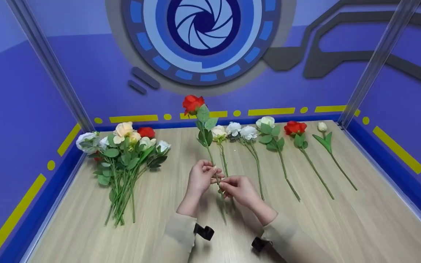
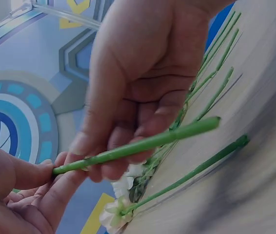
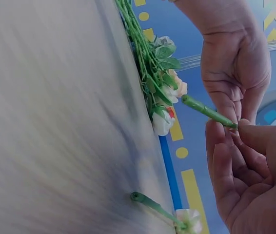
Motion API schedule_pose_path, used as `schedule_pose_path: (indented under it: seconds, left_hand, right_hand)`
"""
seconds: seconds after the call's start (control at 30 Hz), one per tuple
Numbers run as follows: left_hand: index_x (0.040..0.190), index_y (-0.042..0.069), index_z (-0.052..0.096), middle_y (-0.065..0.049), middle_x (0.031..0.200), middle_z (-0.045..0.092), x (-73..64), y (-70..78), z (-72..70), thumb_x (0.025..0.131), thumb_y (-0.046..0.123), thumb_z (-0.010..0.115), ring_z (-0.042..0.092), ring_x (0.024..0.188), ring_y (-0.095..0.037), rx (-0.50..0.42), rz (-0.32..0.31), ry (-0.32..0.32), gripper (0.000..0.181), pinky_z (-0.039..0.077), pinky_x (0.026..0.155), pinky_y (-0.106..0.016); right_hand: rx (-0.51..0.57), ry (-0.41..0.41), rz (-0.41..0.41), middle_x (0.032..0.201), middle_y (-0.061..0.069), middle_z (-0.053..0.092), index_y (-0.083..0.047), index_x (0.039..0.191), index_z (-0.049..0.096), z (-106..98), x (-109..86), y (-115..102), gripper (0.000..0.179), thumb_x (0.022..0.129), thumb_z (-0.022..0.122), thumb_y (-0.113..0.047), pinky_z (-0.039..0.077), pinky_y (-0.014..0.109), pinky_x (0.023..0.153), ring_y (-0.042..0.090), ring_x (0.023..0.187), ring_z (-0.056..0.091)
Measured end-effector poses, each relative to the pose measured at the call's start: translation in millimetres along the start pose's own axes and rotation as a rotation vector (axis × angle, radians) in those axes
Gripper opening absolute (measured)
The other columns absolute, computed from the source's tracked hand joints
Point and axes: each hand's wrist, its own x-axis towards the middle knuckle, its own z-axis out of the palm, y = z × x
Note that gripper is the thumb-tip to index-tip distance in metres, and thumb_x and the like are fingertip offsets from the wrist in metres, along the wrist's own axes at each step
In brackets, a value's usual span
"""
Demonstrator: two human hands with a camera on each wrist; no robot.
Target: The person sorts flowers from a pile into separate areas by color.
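A red rose (image 1: 193, 105) with a long green stem and leaves is held up off the table in both hands. My left hand (image 1: 202, 178) pinches the stem between thumb and fingers. Slightly lower on that stem, my right hand (image 1: 242, 190) pinches it with thumb and fingertips. In the left wrist view the bare lower stem (image 2: 147, 144) sticks out past the fingers. The right wrist view shows its cut end (image 3: 191, 103) pointing away from the hands. Behind the hands a cream rose (image 1: 219, 133) lies on the table, its stem partly hidden.
A bunch of mixed flowers (image 1: 124, 157) lies on the left of the wooden table (image 1: 364, 226). Right of the hands lie white flowers (image 1: 249, 133), a white rose (image 1: 266, 122), another red rose (image 1: 295, 128) and a white tulip (image 1: 322, 127). Blue-purple panels (image 1: 86, 73) enclose the table.
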Motion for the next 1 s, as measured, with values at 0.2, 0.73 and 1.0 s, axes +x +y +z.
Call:
schedule_pose_path:
  seconds: [0.2,0.73,1.0]
  left_hand:
    - [0.114,-0.011,0.056,-0.023,0.100,0.075,-2.3,-1.6,2.5,0.100,0.000,0.063,0.077,0.086,-0.022,0.092,0.042,0.009,0.019,0.063,0.074,-0.029]
    - [0.115,-0.002,0.069,-0.019,0.105,0.073,9.0,-2.1,-77.0,0.100,0.012,0.063,0.069,0.097,-0.034,0.592,0.025,0.378,0.021,0.055,0.087,-0.047]
    - [0.129,-0.003,0.058,-0.031,0.132,0.054,4.6,-12.7,-133.3,0.099,0.012,0.061,0.052,0.125,-0.051,0.730,-0.134,0.629,0.033,0.044,0.105,-0.061]
  right_hand:
    - [-0.047,-0.001,-0.048,0.087,0.025,0.075,0.015,0.103,0.071,-2.8,-1.8,-4.3,0.020,0.098,0.067,-0.004,0.063,0.041,0.065,0.005,0.063,0.065]
    - [-0.225,0.234,0.012,0.090,0.021,0.076,0.011,0.104,0.072,-78.2,8.4,-7.6,0.016,0.098,0.065,-0.002,0.062,0.035,0.071,0.012,0.070,0.068]
    - [-0.397,0.325,0.120,0.095,0.018,0.077,0.005,0.111,0.073,-132.7,2.0,-3.7,0.021,0.100,0.065,-0.011,0.053,0.022,0.066,0.012,0.073,0.070]
